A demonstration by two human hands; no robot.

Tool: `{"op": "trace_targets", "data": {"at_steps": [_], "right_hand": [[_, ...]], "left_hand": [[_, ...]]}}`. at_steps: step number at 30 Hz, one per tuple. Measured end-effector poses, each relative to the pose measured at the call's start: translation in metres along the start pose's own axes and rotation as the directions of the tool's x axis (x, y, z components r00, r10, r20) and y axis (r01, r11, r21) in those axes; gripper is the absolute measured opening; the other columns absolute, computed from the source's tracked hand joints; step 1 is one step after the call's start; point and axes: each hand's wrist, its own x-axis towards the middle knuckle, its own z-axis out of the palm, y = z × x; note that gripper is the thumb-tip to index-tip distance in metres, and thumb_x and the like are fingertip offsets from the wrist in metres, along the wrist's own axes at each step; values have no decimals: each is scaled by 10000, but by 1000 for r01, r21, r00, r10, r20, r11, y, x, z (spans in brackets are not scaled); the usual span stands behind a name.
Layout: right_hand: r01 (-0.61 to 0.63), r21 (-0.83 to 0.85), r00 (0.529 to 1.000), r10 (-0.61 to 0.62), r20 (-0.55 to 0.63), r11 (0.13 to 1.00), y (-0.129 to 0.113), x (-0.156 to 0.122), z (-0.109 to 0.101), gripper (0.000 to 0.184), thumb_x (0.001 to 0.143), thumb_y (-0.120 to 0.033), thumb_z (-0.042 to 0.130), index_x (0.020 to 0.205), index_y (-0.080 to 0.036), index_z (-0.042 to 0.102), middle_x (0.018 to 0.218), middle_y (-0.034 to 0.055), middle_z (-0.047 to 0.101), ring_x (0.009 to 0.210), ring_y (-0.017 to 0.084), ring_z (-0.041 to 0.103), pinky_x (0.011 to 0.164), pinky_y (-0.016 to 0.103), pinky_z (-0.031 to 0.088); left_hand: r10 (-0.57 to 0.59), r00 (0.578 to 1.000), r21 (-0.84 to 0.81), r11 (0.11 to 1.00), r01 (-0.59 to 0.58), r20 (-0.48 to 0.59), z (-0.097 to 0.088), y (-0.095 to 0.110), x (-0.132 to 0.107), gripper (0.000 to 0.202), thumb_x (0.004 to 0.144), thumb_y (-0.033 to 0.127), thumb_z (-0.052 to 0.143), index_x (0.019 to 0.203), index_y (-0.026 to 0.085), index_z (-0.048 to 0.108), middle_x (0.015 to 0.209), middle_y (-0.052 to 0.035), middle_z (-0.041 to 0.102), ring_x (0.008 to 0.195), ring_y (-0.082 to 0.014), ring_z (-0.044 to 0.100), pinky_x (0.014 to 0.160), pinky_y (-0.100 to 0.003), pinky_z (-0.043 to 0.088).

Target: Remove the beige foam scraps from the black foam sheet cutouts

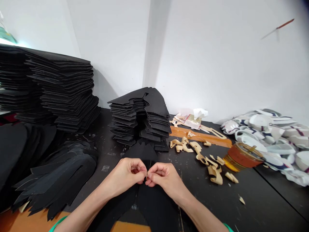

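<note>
My left hand [129, 174] and my right hand [160, 175] meet at the middle of the dark table, fingertips pinched together. Both hands pinch the edge of a black cut piece [151, 201] that lies flat under them and runs toward me. Just behind my hands stands a stack of black cut pieces [140, 119], its top sheets bent over like a roof.
Tall piles of black sheets [55, 90] fill the back left, with a fanned heap of black pieces [60, 177] in front. Curled tan backing strips [205, 161], an orange strip [200, 137], a round amber container [241, 156] and white shoe parts [270, 135] lie right.
</note>
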Motion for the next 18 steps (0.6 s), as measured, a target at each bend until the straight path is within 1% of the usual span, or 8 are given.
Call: {"op": "trace_targets", "data": {"at_steps": [5,10,14,16,18], "right_hand": [[20,-1,1000,-20,-15,1000,0,0,3,108,682,-227,671,701,-125,641,651,45,689,632,164,681,621,262,538],[41,67,999,-39,-31,997,-6,-2,2,126,711,-260,632,701,-141,591,684,55,692,636,171,678,622,284,543],[30,148,1000,-29,-7,989,-9,-4,-1,171,761,-311,616,751,-158,541,689,34,666,630,181,680,576,269,531],[67,146,997,-60,-52,987,-9,-4,-1,226,792,-368,628,786,-173,516,709,11,636,611,166,661,525,248,508],[128,104,987,-116,-113,986,-9,-3,0,283,787,-421,668,831,-182,521,724,-4,601,616,149,626,492,229,488]], "left_hand": [[-20,1000,-46,999,20,-5,0,1,1,102,729,239,560,725,148,607,654,-10,644,647,-127,606,655,-244,499],[8,1000,-182,983,-11,-18,1,0,3,96,745,244,547,718,152,551,685,2,626,647,-116,609,658,-237,496],[51,998,-201,978,-58,-37,-1,0,4,108,778,257,543,740,156,534,698,9,610,652,-115,607,669,-238,491],[64,997,-202,977,-71,-42,-1,0,4,112,784,260,542,738,159,522,693,14,601,646,-113,601,672,-239,491],[70,997,-197,977,-77,-42,1,2,3,116,788,262,539,735,161,515,690,18,593,641,-110,596,671,-238,488]]}}
